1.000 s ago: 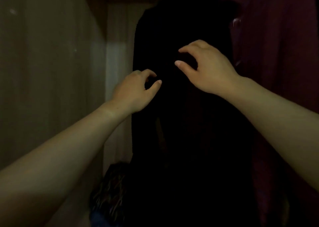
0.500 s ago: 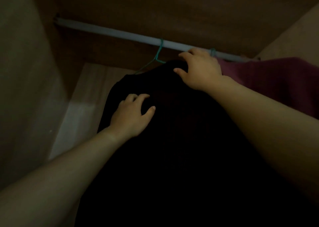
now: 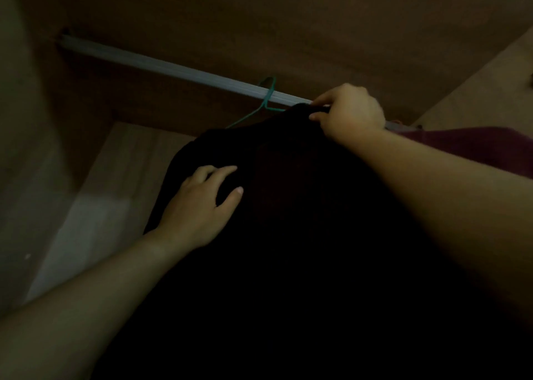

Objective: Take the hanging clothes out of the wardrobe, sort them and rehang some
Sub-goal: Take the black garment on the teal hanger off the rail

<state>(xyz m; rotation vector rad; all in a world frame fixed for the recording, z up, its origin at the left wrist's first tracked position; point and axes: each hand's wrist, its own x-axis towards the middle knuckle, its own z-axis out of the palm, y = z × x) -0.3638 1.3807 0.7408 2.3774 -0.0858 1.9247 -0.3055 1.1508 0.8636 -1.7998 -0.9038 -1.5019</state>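
Black garment (image 3: 288,235), centre: R hand (image 3: 349,114) pinches its top just right of green hanger (image 3: 266,96) hook; L hand (image 3: 199,206) rests loose, lower left.

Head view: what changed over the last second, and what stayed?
The view tilted up, bringing the rail and green hanger into sight. The right hand rose to the top of the black garment and grips it there; the left hand stays lower on its front. The garment still hangs on the hanger, the maroon garment beside it.
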